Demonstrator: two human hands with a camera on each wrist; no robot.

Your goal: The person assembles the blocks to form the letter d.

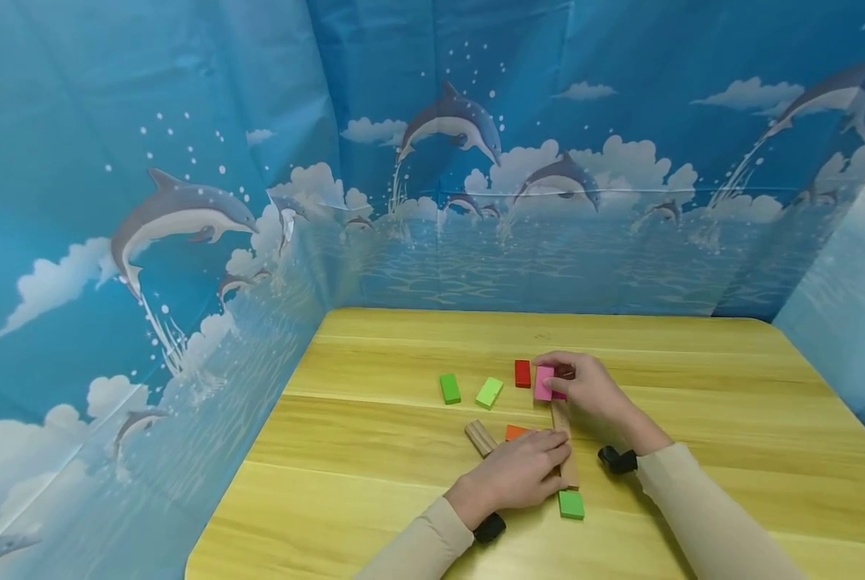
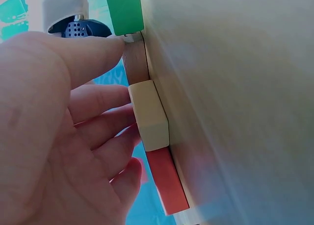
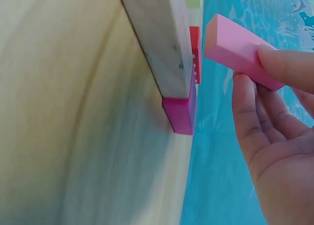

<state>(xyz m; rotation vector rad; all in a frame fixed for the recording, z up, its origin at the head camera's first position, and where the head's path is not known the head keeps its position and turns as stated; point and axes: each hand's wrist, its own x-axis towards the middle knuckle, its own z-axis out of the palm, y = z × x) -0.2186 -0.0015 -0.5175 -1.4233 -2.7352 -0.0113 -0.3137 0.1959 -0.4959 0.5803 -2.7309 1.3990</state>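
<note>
My right hand pinches a pink block between thumb and fingertips. In the right wrist view this pink block is tilted and apart from the magenta block, which sits at the far end of a long wooden strip. My left hand rests by the strip's near part. Its loosely bent fingers touch a pale wooden block in the left wrist view, and its thumb lies close to a green block. A red-orange block adjoins the pale one.
On the yellow wooden table lie a red block, a lime block and a green block. Grooved wooden pieces lie left of an orange block. A dolphin-printed curtain hangs behind the table.
</note>
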